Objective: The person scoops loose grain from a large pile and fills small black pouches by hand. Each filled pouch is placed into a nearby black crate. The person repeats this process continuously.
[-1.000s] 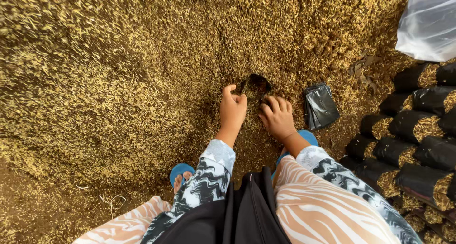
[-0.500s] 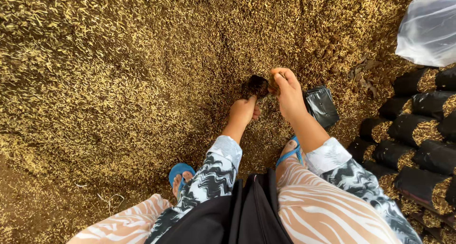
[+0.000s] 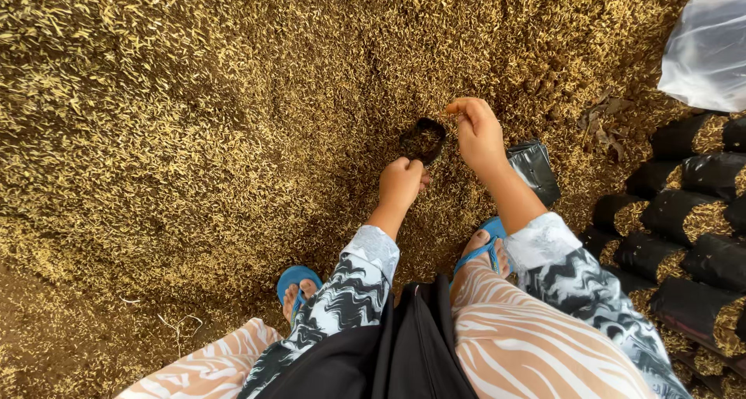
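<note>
A small black plastic bag [image 3: 422, 140] stands open in a big heap of golden rice husks [image 3: 194, 111]. My left hand [image 3: 402, 183] is closed on the bag's near edge. My right hand [image 3: 475, 131] is raised just right of the bag's mouth, fingers curled shut, seemingly around a pinch of husks. An empty flat black bag [image 3: 535, 170] lies on the husks right of my right wrist.
Rows of filled black bags [image 3: 684, 220] lie stacked at the right edge. A clear plastic sack [image 3: 707, 49] sits at the top right. My feet in blue flip-flops [image 3: 298, 278] stand at the heap's edge, with a black bag hanging between my knees.
Both hands were down in the husks by the bag. My right hand has since lifted and moved right of the mouth, and my left hand has taken the bag's edge.
</note>
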The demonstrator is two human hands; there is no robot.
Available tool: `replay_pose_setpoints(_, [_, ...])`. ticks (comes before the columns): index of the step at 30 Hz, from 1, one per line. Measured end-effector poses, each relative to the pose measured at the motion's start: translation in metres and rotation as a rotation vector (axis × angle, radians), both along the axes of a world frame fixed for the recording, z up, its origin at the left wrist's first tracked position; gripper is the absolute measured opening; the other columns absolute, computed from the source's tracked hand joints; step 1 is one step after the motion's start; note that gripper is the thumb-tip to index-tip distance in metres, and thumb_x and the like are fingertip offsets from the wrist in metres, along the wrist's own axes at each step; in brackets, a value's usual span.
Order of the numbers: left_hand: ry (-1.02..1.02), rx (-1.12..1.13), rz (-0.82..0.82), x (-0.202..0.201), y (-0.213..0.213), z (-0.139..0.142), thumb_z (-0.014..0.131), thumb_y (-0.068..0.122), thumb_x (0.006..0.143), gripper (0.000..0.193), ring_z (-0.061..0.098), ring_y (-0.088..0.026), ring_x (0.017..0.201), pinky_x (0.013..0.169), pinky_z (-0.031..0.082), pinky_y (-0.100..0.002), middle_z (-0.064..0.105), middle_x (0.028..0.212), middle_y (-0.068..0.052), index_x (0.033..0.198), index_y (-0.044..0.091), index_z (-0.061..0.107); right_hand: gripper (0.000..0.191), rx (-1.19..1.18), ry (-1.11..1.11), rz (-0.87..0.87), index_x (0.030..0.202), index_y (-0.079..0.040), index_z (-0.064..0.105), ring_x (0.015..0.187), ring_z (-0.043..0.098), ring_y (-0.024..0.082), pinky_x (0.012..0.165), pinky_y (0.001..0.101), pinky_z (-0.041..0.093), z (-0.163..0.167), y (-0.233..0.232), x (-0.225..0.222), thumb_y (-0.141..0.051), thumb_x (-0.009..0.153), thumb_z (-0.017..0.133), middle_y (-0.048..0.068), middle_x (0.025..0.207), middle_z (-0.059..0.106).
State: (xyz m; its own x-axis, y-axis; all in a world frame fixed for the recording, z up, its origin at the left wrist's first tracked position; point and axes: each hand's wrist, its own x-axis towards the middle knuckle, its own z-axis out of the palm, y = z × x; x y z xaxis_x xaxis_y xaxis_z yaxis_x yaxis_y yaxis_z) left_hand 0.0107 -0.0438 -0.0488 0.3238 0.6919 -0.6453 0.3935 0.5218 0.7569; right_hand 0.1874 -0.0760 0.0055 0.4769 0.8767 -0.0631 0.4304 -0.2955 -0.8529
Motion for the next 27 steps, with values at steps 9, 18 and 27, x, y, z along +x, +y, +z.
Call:
replay_pose_setpoints(9, [0.069, 0.034, -0.065, -0.008, 0.005, 0.013, 0.058, 0.024, 0.095, 0.027, 0.067, -0.012, 0.059, 0.057, 0.054, -0.029, 0.074, 0.073, -0.006, 0.079, 0.004, 0.066, 0.064, -0.082, -0.749, 0.485, 0.133, -0.006, 0.054, 0.127, 0.047, 0.039, 0.104, 0.0540, 0.042, -0.038, -0.016, 0.007, -0.029, 0.077, 0.074, 0.018, 0.141, 0.051])
replay_pose_setpoints(18, [0.064, -0.001, -0.044, -0.005, 0.004, 0.005, 0.062, 0.037, 0.099, 0.041, 0.068, -0.013, 0.056, 0.056, 0.055, -0.029, 0.074, 0.070, -0.008, 0.078, 0.002, 0.068, 0.024, 0.075, -0.175, 0.234, 0.117, -0.011, 0.058, 0.109, 0.059, 0.027, 0.097, 0.0375, 0.050, -0.053, -0.007, 0.022, 0.000, 0.096, 0.064, 0.009, 0.114, 0.061])
replay_pose_setpoints(27, [0.090, 0.066, -0.120, -0.003, 0.000, 0.017, 0.059, 0.032, 0.099, 0.039, 0.067, -0.014, 0.052, 0.052, 0.052, -0.031, 0.073, 0.065, -0.005, 0.077, 0.002, 0.072, 0.016, 0.181, 0.877, -0.018, 0.109, -0.011, 0.055, 0.091, 0.054, 0.008, 0.079, 0.0239, 0.046, -0.002, 0.012, -0.032, -0.001, 0.098, 0.060, -0.001, 0.101, 0.057])
